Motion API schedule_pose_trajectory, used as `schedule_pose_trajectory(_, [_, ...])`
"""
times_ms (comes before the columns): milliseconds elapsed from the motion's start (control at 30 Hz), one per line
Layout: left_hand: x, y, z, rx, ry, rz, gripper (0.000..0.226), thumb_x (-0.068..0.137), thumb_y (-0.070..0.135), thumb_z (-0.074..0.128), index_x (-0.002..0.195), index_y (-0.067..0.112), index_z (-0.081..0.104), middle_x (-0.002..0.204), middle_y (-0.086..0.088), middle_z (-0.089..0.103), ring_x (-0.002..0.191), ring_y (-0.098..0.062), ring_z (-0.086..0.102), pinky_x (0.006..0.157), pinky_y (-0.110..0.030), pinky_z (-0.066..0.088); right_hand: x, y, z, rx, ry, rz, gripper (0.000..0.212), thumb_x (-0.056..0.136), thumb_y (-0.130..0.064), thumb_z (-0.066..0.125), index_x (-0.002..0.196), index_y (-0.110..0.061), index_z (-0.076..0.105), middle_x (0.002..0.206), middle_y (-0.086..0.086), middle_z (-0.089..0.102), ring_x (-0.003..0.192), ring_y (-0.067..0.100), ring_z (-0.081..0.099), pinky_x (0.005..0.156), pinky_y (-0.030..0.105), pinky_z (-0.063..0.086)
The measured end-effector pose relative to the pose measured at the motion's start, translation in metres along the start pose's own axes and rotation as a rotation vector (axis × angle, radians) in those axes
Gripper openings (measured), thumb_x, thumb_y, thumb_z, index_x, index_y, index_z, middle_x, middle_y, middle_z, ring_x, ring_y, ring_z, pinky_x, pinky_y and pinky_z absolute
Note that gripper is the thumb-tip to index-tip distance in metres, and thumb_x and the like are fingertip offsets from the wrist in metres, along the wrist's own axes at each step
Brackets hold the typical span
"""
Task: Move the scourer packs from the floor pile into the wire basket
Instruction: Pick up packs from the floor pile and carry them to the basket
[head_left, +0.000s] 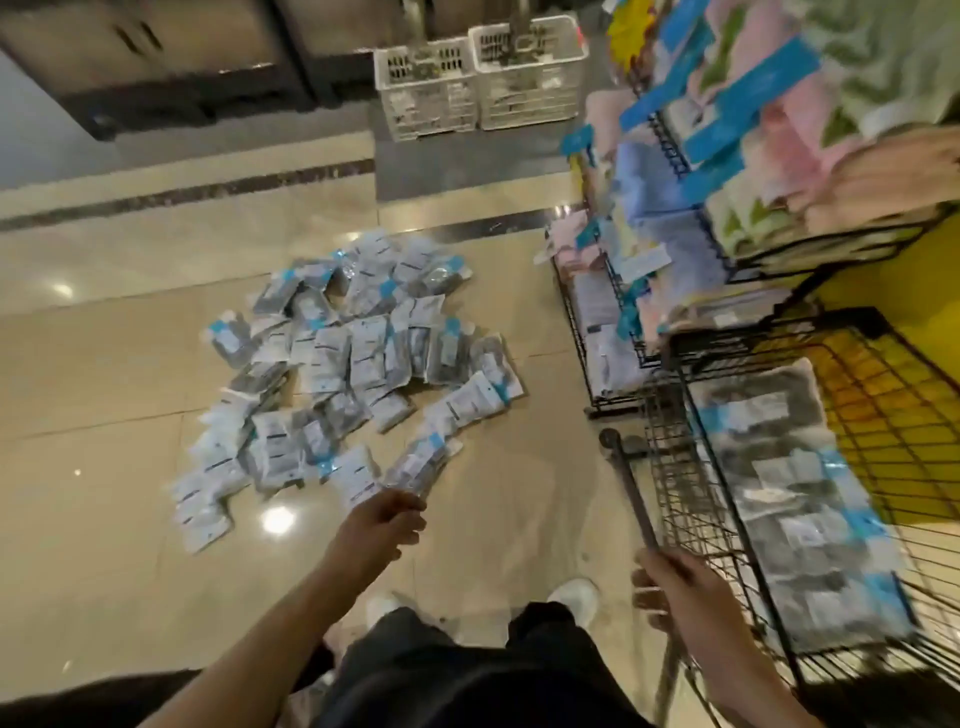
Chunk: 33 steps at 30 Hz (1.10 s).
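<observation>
**A:** ok so what's going on here? Looks like a shop floor.

**B:** Yeah. A big floor pile (343, 374) of scourer packs is lying spread over the glossy beige tiles, left of centre. White and blue labels, grey stuff inside the clear bags. The person is standing at the near edge, looking down, white shoes (576, 597) poking out under dark trousers.

**A:** And the hands?

**B:** The left hand (382, 522) is reaching out over the near edge of the pile, fingers curled, and it's pinching a small bunch of packs (418, 467) that's sticking out away from the person. The right hand (675, 582) is wrapping around a dark bar at the near left corner of the wire basket (691, 499), fingers closed round it.

**A:** Anything in the basket already?

**B:** Yep, the black wire basket is sitting on the right, and a row of the same packs (789, 499) is already lying inside it, running from far to near.

**A:** What's the colourful stuff above it?

**B:** A rack of folded cloths (727, 130), pink, blue and green with blue bands, further back on the right. Two white plastic crates (478, 78) are sitting at the far side by a dark cabinet (156, 57). It's all a bit motion-blurred though.
</observation>
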<state>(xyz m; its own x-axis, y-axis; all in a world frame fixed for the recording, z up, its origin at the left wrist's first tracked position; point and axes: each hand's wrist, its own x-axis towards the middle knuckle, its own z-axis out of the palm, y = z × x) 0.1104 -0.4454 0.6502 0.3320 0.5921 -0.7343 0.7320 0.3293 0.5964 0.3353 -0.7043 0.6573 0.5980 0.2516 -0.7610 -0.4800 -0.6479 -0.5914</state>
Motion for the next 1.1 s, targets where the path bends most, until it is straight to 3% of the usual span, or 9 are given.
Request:
schedule_pose_trajectory(233, [0.001,-0.084,-0.11,-0.161,0.076,-0.089,0.015,0.102,0.016,0.061,0.111,0.023,0.072,0.105,-0.007,0.077,0.096,-0.023,0.071,0.076,-0.031,0.051,-0.004,-0.038,0.148,-0.206,-0.166,-0.072,0.016,0.104,-0.029,0.066,0.1,-0.017,0.075,0.095,0.008,0.079,0.088,0.029,0.076,0.075,0.038,0.057])
schedule_pose_trajectory(367, [0.012,-0.109,-0.127,-0.254,0.126,-0.178,0.016,0.1,0.012,0.062,0.108,0.019,0.074,0.104,-0.012,0.077,0.089,-0.022,0.07,0.07,-0.029,0.05,-0.013,-0.058,0.203,-0.249,-0.237,-0.132,0.015,0.103,-0.029,0.067,0.097,-0.018,0.076,0.09,0.005,0.079,0.086,0.025,0.075,0.069,0.031,0.057])
schedule_pose_trajectory(600, [0.015,-0.116,-0.157,-0.395,0.233,-0.224,0.015,0.101,0.015,0.062,0.112,0.021,0.072,0.108,-0.008,0.075,0.103,-0.027,0.071,0.08,-0.034,0.054,0.0,-0.091,0.271,-0.463,-0.434,-0.172,0.014,0.103,-0.029,0.066,0.096,-0.02,0.074,0.089,0.001,0.078,0.076,0.016,0.072,0.075,0.034,0.057])
schedule_pose_trajectory(700, [0.026,-0.119,-0.179,-0.464,0.28,-0.277,0.016,0.101,0.015,0.062,0.112,0.021,0.072,0.107,-0.008,0.076,0.102,-0.026,0.072,0.082,-0.035,0.057,0.011,-0.108,0.3,-0.54,-0.449,-0.176,0.015,0.102,-0.03,0.066,0.094,-0.021,0.074,0.086,-0.002,0.078,0.075,0.017,0.072,0.076,0.036,0.057])
schedule_pose_trajectory(833, [0.059,-0.119,-0.201,-0.577,0.301,-0.332,0.016,0.099,0.011,0.063,0.111,0.017,0.072,0.108,-0.013,0.075,0.094,-0.025,0.07,0.07,-0.029,0.054,0.022,-0.13,0.335,-0.621,-0.472,-0.143,0.015,0.102,-0.031,0.066,0.096,-0.019,0.074,0.091,0.002,0.078,0.074,0.017,0.07,0.071,0.031,0.054])
schedule_pose_trajectory(1033, [0.126,-0.122,-0.235,-0.621,0.224,-0.381,0.015,0.099,0.009,0.062,0.109,0.014,0.072,0.108,-0.016,0.074,0.081,-0.018,0.068,0.057,-0.02,0.054,0.056,-0.151,0.384,-0.717,-0.399,-0.073,0.013,0.099,-0.032,0.071,0.092,-0.022,0.074,0.083,-0.002,0.079,0.07,0.016,0.071,0.074,0.035,0.054])
schedule_pose_trajectory(1100, [0.149,-0.127,-0.248,-0.623,0.198,-0.397,0.014,0.099,0.011,0.062,0.109,0.015,0.072,0.108,-0.016,0.075,0.083,-0.019,0.069,0.061,-0.023,0.054,0.072,-0.157,0.402,-0.764,-0.387,-0.043,0.014,0.098,-0.033,0.072,0.09,-0.022,0.074,0.079,-0.005,0.079,0.068,0.015,0.071,0.076,0.036,0.055])
